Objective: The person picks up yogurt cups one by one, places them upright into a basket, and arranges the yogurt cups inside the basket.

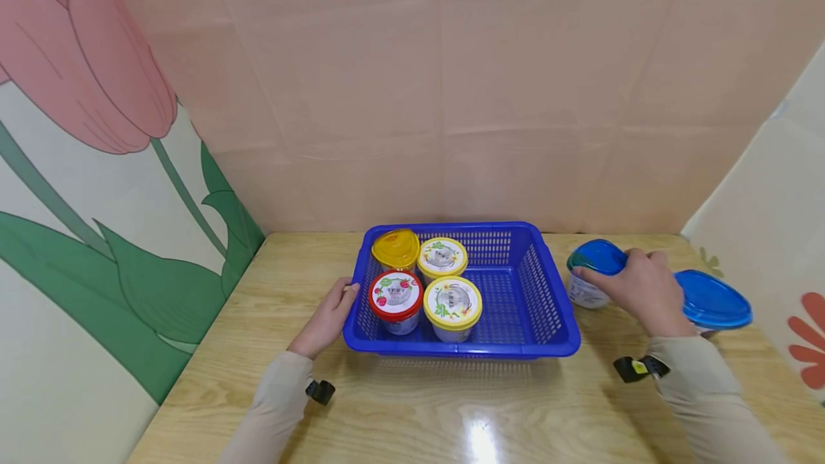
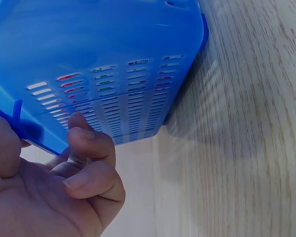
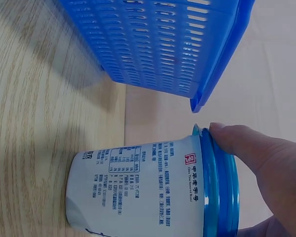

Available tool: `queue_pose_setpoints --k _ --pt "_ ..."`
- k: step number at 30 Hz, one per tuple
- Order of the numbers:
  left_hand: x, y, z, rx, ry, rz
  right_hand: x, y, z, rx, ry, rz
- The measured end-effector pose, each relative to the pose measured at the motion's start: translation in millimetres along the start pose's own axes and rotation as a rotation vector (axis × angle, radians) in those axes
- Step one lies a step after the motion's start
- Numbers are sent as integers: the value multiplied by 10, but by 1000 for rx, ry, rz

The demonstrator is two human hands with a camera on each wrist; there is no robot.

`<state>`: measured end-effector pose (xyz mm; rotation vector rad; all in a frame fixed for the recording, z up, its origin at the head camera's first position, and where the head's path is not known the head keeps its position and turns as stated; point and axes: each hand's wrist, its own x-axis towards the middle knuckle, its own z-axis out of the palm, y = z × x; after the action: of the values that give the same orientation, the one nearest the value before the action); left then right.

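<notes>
A blue plastic basket (image 1: 460, 349) stands on the table, with several lidded cups at its left side. My left hand (image 1: 329, 317) grips its left rim, thumb over the edge and fingers bent below, as the left wrist view shows. To the right of the basket, my right hand (image 1: 644, 292) holds a white yogurt cup (image 3: 138, 190) by its blue lid (image 3: 221, 185), thumb on the lid's edge; the other fingers are mostly hidden. The cup's base is close over or on the wood. Another cup with a blue lid (image 1: 712, 299) stands beyond this hand.
Inside the basket are a red-lidded cup (image 1: 396, 296), two cups with yellow-rimmed lids, the nearer (image 1: 453, 303) and the farther (image 1: 442, 256), and a cup under a yellow lid (image 1: 396, 249). A beige-covered wall (image 1: 451, 92) rises behind the table (image 1: 412, 414).
</notes>
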<state>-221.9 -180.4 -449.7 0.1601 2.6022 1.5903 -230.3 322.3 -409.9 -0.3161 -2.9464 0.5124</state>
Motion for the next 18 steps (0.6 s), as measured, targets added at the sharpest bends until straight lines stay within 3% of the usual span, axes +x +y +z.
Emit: queue_pose_setpoints --k 10,18 --pt "-6 3 -2 0 -4 -7 23 3 15 12 7 21" --pt "-174 364 -71 11 -56 -30 16 3 18 10 10 29"
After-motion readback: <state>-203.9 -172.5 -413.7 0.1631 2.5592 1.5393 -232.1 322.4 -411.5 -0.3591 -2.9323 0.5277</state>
